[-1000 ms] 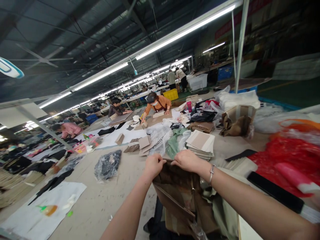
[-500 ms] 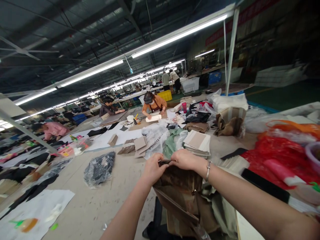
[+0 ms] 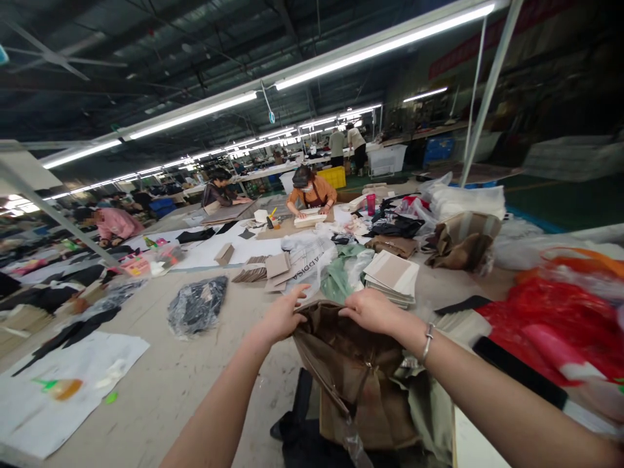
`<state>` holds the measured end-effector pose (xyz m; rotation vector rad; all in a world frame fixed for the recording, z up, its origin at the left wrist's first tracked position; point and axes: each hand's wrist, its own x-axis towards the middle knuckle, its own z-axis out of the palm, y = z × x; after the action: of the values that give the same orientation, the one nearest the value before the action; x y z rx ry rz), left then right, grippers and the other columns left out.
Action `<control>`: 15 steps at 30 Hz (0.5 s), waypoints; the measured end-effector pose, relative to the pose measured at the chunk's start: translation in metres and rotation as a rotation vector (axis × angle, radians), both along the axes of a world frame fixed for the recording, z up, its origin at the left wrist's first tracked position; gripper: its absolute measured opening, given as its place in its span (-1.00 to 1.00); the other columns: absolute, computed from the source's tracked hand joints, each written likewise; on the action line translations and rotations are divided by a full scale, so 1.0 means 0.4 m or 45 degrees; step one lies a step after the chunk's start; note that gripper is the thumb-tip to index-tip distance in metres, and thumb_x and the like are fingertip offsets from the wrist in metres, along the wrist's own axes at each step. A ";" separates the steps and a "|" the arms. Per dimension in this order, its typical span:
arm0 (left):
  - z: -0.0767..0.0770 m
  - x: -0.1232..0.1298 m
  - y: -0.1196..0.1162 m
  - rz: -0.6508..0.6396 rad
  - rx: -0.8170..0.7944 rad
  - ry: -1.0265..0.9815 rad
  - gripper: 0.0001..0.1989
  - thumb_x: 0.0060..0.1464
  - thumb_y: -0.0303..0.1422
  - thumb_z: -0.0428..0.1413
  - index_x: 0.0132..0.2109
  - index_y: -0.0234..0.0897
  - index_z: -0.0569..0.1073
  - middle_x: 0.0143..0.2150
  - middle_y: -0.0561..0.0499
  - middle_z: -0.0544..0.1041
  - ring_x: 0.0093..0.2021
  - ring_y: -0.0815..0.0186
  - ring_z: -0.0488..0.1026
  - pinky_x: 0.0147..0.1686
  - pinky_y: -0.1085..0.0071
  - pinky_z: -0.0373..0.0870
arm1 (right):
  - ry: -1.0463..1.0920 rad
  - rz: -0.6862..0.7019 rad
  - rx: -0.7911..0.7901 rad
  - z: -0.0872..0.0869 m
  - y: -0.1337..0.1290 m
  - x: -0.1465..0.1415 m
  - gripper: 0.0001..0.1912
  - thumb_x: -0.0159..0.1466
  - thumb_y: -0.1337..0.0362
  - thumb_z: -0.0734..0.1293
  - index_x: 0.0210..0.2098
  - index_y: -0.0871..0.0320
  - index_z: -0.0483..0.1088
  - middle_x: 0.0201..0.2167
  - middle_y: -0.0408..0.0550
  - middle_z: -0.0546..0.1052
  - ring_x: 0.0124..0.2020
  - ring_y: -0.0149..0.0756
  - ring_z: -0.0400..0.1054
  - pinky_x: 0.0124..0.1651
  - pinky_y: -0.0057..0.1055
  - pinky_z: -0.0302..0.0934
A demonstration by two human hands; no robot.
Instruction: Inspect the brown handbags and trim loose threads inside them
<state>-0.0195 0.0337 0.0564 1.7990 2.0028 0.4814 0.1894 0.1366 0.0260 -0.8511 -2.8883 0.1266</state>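
A brown bag (image 3: pixel 390 406) stands at the front of the table with its mouth spread wide and its dark inside showing. My left hand (image 3: pixel 283 317) is at the left corner of the mouth, thumb against the rim and fingers stretched apart. On the far rim, my right hand (image 3: pixel 373 312) pinches the brown material between thumb and bent fingers. Olive-grey cloth (image 3: pixel 429 406) hangs along the bag's right side. Black material (image 3: pixel 305 432) lies under and left of the bag.
Beyond my hands are stacked card pieces (image 3: pixel 390 276), a printed plastic bag (image 3: pixel 309 257) and green cloth (image 3: pixel 341 273). A plastic-wrapped black bundle (image 3: pixel 197 305) lies left. A black phone (image 3: pixel 519 372) and red plastic bag (image 3: pixel 531 325) lie right. A co-worker in orange (image 3: pixel 312 192) works across the table.
My hands have moved apart from the pinched rim, the left one going left with its fingers spreading. The bag's mouth has opened wider. The view has shifted slightly left.
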 end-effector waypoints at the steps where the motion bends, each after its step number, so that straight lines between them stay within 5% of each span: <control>1: 0.009 0.008 -0.002 -0.040 0.019 0.034 -0.31 -0.17 -0.56 0.13 0.15 -0.13 0.18 0.08 -0.03 0.37 0.02 0.25 0.34 0.01 0.37 0.25 | 0.003 -0.013 -0.002 -0.001 -0.002 0.000 -0.55 0.27 0.01 0.10 -0.41 0.13 0.49 -0.43 0.04 0.55 -0.37 -0.23 0.41 -0.34 -0.43 0.09; 7: 0.005 0.094 0.001 -0.077 0.195 0.206 -0.61 -0.16 -0.36 0.21 -0.10 -0.17 0.39 -0.01 0.00 0.40 -0.01 0.23 0.32 -0.01 0.35 0.22 | 0.023 -0.038 0.002 -0.009 -0.009 0.003 -0.56 0.28 0.02 0.10 -0.41 0.12 0.48 -0.42 0.03 0.55 -0.36 -0.24 0.40 -0.37 -0.43 0.08; 11: -0.019 0.093 0.033 0.007 0.157 0.246 -0.79 -0.05 -0.36 0.13 -0.19 -0.18 0.41 -0.27 0.07 0.49 -0.21 0.30 0.40 -0.19 0.43 0.25 | 0.031 -0.046 0.019 -0.017 -0.011 0.012 -0.55 0.28 0.01 0.09 -0.43 0.11 0.47 -0.44 0.00 0.54 -0.38 -0.25 0.40 -0.39 -0.42 0.06; 15: -0.030 0.076 0.054 -0.065 0.189 0.296 -0.90 0.02 -0.32 0.07 -0.29 -0.17 0.45 -0.31 0.09 0.51 -0.26 0.33 0.40 -0.27 0.47 0.22 | 0.043 -0.069 0.022 -0.022 -0.010 0.021 -0.52 0.27 -0.04 0.07 -0.44 0.10 0.47 -0.45 -0.01 0.54 -0.39 -0.25 0.38 -0.39 -0.42 0.05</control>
<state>0.0111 0.0555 0.0443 2.0745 2.1148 0.4323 0.1976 0.1326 0.0172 -0.9145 -2.8279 0.1096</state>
